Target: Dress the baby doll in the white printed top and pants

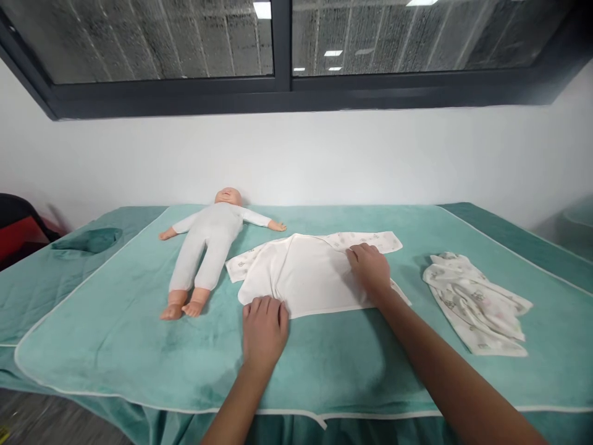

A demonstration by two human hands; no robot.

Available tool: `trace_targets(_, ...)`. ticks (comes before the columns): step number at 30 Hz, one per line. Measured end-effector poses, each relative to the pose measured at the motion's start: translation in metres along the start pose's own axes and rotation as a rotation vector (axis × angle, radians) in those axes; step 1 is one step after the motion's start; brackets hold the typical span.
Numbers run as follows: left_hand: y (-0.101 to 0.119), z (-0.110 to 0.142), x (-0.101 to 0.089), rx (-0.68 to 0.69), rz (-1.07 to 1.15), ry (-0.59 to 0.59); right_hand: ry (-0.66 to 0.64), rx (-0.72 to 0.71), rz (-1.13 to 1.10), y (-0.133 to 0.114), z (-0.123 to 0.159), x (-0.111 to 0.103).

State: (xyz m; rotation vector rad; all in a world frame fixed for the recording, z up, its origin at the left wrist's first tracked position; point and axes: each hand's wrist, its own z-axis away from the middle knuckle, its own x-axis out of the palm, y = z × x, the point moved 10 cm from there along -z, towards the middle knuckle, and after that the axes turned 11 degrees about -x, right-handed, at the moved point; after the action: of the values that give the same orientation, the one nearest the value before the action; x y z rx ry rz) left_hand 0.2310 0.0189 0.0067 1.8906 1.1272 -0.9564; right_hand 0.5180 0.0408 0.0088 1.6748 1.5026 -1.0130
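The fingers (260,304) of the left hand (265,330) are laid close together over the near hem of a white shirt (315,278), with the thumb set slightly apart; whether cloth is pinched beneath them cannot be told. The fingers of the right hand (372,269) are also held together, rested on the shirt beside the far sleeve (389,241), their undersides hidden.

The shirt is spread near the middle of a green blanket (115,346), between a doll (210,232) towards the left edge and a crumpled patterned garment (479,309) towards the right edge. By judgement, the shirt is being laid out and smoothed; the next move seems to call for light, flat pressure, since soft creases are seen on the doll's side.

The hem is turned towards the blanket's near edge and the neck towards its far edge. The long axis is carried from sleeve to sleeve, roughly along the near edge but slightly slanted: the sleeve beside the doll (238,266) is placed nearer that edge than the other.
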Motion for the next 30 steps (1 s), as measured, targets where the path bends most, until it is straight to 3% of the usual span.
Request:
trace_targets(5,-0.001,-0.002,0.002,-0.008,-0.003,-0.008,-0.040,0.352,-0.355,0.057,-0.011,0.016)
trace_targets(10,-0.001,-0.002,0.004,-0.010,-0.001,-0.011,-0.084,0.417,-0.338,0.086,-0.026,0.021)
trace_targets(17,0.000,-0.004,0.004,-0.019,0.003,-0.026,-0.197,0.427,-0.219,0.086,-0.020,0.042)
trace_targets(23,0.000,-0.005,0.005,-0.024,-0.003,-0.031,-0.192,0.372,-0.214,0.085,-0.020,0.040)
trace_targets(30,0.000,-0.006,0.005,-0.025,0.017,-0.036,-0.214,0.363,-0.287,0.096,0.023,0.031)
